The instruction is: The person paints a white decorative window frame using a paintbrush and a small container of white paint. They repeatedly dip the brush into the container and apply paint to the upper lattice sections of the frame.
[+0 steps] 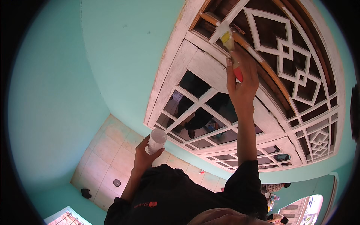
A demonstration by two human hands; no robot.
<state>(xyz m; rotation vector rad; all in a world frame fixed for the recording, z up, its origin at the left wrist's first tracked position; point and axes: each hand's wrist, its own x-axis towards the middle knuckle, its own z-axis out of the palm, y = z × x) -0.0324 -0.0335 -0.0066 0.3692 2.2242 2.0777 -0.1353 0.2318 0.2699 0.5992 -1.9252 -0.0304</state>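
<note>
My right hand (244, 74) grips a paintbrush (229, 42) with a yellowish ferrule and a red handle end. Its white-coated bristles touch a white strip of the wooden lattice (265, 47) at the upper left of the window frame. Along that lattice runs a curved brown bar (250, 48) with patches of white. In my left hand (143, 154) is a white plastic cup (157, 139), held lower and to the left; pale stuff shows inside its mouth. Below the lattice, white-painted window sashes (194, 62) hold dark glass panes.
Turquoise walls (126, 50) surround the window. On the tiled floor (112, 157) lie a dark round object (116, 183), a black crumpled item (86, 193) and a small red-and-white thing (202, 172). Other people (277, 218) are at the lower right, near a bright opening (305, 211).
</note>
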